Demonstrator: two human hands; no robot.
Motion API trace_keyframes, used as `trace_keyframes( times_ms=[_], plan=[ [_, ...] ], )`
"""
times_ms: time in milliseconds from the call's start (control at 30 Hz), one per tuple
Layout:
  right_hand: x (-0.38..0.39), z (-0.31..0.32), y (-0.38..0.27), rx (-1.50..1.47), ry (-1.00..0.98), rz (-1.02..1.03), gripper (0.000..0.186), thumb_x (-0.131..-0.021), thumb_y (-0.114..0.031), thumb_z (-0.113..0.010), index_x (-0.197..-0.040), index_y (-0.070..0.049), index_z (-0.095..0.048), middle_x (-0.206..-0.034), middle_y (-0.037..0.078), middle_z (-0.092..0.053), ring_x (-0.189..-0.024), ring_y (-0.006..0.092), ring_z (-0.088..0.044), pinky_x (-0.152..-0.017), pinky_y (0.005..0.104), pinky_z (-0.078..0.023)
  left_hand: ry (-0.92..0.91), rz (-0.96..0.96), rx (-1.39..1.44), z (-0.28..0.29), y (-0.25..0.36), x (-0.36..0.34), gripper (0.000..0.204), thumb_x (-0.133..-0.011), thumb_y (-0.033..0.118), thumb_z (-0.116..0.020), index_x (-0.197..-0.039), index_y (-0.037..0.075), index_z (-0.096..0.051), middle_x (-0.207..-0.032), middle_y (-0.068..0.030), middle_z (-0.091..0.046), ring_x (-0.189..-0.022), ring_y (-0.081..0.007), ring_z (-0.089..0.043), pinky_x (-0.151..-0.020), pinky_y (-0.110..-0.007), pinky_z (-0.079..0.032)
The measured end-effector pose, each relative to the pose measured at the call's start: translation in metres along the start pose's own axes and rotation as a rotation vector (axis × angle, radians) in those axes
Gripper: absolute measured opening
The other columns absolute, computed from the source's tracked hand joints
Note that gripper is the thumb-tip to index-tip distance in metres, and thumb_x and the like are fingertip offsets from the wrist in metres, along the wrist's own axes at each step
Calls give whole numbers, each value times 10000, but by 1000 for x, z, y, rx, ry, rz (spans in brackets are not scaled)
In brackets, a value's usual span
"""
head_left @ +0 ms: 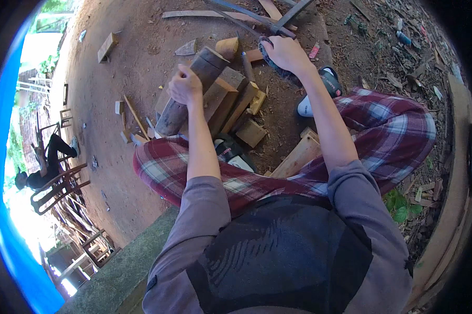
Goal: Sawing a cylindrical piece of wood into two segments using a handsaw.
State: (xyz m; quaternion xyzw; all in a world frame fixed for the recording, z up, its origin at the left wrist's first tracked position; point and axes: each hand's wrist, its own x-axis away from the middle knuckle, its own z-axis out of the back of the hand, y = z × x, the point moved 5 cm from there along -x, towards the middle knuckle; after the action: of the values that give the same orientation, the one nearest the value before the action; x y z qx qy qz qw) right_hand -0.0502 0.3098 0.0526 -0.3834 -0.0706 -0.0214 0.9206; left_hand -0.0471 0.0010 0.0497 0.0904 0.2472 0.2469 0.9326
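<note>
My left hand (pixel 184 85) is closed on a thick, dark, weathered wooden cylinder (pixel 209 62), lying at a slant over a pile of wooden blocks (pixel 223 104). My right hand (pixel 290 55) is up and to the right, fingers curled over a dark, fuzzy-looking item (pixel 278 69) that I cannot identify, beside long thin strips (pixel 242 23). Around the cylinder are a yellowish wooden piece (pixel 227 48), a small yellow block (pixel 256 102) and a light plank (pixel 293 159) between my legs.
Sandals (pixel 320 90) lie by my crossed legs. At the far left, a person (pixel 50 170) sits on a wooden chair near stacked sticks and a blue tarp (pixel 5 157). A concrete ledge (pixel 115 272) is at lower left; boards (pixel 450 204) and leaf litter line the right.
</note>
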Motion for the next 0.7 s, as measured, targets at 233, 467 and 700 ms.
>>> trace_keyframes(
  times_ms=[233,467,700],
  plan=[
    [11,12,-30,19,-31,110,416,-971,-384,-449,-1066,-29,-644,-959,233,-669,-923,396,-638,-837,449,-489,78,241,158,58,8,-26,446,-884,322,-474,-710,-18,-703,-745,-239,-664,-750,-410,-649,-711,-498,-475],
    [11,-11,-47,-75,-78,214,365,-975,-332,-478,-1057,-14,-639,-979,234,-666,-935,392,-632,-796,444,-488,136,357,306,84,-5,-52,475,-892,315,-481,-707,-71,-686,-703,-281,-642,-741,-431,-644,-723,-494,-479],
    [37,-38,-97,-447,-315,256,477,-908,-490,-589,-1087,-54,-659,-872,133,-695,-800,209,-669,-746,344,-519,142,620,1299,94,14,-65,417,-821,212,-492,-820,-188,-608,-902,-232,-642,-764,-275,-625,-700,-448,-484]
  ],
)
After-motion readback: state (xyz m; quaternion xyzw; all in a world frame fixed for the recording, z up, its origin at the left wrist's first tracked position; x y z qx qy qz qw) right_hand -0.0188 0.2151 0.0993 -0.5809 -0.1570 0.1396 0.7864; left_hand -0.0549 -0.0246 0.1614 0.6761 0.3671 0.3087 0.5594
